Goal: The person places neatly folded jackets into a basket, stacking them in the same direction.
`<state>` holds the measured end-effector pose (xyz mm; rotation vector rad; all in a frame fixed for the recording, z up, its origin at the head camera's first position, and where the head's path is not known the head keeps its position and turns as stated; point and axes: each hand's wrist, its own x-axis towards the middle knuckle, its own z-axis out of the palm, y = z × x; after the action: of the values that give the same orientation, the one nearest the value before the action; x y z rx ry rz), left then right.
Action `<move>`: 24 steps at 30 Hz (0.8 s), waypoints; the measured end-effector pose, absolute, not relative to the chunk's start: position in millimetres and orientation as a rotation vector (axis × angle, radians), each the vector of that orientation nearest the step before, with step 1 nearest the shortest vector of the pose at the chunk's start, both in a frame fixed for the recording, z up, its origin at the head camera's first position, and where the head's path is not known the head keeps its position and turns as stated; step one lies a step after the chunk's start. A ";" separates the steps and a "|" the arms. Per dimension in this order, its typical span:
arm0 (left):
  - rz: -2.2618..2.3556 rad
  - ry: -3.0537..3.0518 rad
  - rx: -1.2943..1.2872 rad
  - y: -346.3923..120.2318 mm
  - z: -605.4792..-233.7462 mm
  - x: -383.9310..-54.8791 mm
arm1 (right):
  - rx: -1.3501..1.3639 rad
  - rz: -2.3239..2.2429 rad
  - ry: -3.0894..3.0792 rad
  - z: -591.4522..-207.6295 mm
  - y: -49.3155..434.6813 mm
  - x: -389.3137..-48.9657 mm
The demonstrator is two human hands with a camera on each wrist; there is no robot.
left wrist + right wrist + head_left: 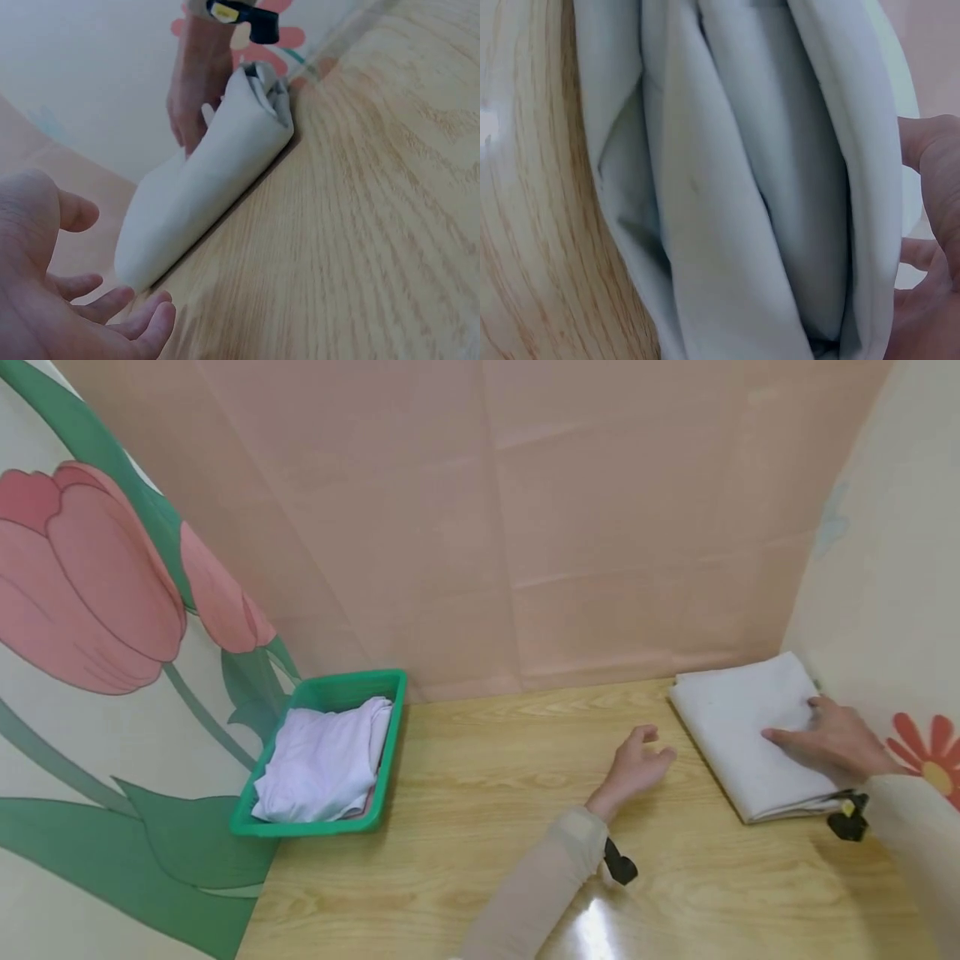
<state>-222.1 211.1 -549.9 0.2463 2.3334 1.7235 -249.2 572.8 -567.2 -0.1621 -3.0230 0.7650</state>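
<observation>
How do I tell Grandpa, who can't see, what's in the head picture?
A right hand rests on folded white cloth on a wood-grain table; the left hand is nearby, empty. A green basket at the left holds pale cloth.

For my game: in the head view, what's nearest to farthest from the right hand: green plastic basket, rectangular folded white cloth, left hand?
1. White cloth: under the right hand.
2. Left hand: left of cloth.
3. Green basket: far left.

on the table (487,777) a basket (307,828) holding fabric (322,764) stands left of the cloth (727,727)
</observation>
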 end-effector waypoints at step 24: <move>1.659 2.095 0.117 268.6 -545.8 -212.4 | -0.434 1.012 -3.150 -578.5 593.0 -243.1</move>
<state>-212.4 268.6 -545.8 0.1170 2.0947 1.6592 -243.1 593.0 -578.5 -0.4340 -3.1504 1.0116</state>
